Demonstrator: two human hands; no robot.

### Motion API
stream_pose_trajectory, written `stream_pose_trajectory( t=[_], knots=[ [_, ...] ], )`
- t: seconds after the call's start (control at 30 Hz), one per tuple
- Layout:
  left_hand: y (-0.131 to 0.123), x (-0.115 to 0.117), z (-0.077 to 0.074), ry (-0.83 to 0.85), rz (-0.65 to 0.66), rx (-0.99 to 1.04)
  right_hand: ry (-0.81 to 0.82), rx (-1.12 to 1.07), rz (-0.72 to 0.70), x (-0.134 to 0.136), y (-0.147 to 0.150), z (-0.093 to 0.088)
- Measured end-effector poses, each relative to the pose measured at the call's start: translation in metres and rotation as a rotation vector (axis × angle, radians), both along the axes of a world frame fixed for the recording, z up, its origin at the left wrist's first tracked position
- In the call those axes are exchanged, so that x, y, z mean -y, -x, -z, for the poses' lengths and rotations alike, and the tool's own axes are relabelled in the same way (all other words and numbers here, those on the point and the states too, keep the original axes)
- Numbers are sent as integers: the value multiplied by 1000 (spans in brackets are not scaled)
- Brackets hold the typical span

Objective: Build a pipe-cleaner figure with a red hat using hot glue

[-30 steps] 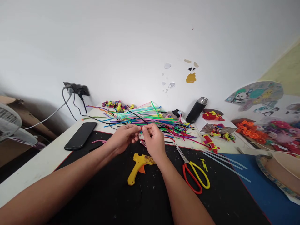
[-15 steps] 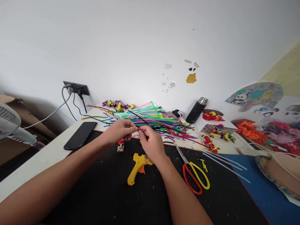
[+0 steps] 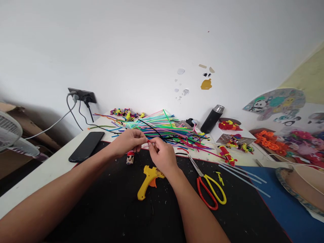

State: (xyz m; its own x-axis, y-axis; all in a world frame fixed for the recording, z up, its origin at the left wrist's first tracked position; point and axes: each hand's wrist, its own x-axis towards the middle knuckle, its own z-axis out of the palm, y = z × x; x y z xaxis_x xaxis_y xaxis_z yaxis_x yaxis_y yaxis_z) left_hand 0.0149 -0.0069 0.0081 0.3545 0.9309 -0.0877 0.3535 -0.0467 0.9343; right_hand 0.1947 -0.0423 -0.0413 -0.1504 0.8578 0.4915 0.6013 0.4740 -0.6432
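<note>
Pinched piece: a tiny piece [image 3: 148, 141] sits where the fingertips of both hands meet, above the far edge of the mat; mostly covered, so its shape cannot be told.
Left hand [image 3: 129, 142]: thumb and forefinger narrowed to a pinch on the piece, other fingers curled.
Right hand [image 3: 163, 156]: thumb and forefinger likewise drawn tight on it, from the other side.
Capped head [image 3: 130, 158]: small, pale, red on top, upright just below the left hand.
Glue gun [image 3: 144, 186]: yellow with an orange trigger, its front end close to the right wrist.
Mat [image 3: 106, 209]: black with red edging, under gun and head.
Scissors [image 3: 201, 174]: right of the right forearm, slightly open, one handle red, one yellow; yellow scraps [image 3: 220, 179] beside them.
Pipe cleaners [image 3: 157, 125]: a many-coloured heap beyond the hands.
Phone [image 3: 86, 146]: black, lying left of the left hand.
Flask [image 3: 212, 119]: dark, silver-capped, near the wall.
</note>
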Motion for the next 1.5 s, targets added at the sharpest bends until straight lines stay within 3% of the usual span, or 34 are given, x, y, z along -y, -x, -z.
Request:
stream_pose_trajectory(
  t=[0.3,0.43,0.57,0.7,0.87,0.97,1.4,1.5],
  knots=[
    [-18,8,22,231,-96,374,-64,-5,93,-3,1,6],
    [-29,14,24,246,-129,537,-40,-95,111,-5,-2,6],
    [-21,8,18,123,-46,380,-23,-131,104,-5,-3,3],
    [-8,5,13,-150,18,87,-48,-99,115,-4,-3,3],
    [-6,11,14,-561,-8,-273,-72,-79,133,-3,-3,3],
    [-7,12,17,-708,-46,-381,-67,-78,126,-3,-2,2],
    [-2,10,21,-903,17,-394,-58,-67,99,-3,1,4],
    [-2,9,23,-883,8,-386,-62,-70,91,-3,1,4]
  ],
)
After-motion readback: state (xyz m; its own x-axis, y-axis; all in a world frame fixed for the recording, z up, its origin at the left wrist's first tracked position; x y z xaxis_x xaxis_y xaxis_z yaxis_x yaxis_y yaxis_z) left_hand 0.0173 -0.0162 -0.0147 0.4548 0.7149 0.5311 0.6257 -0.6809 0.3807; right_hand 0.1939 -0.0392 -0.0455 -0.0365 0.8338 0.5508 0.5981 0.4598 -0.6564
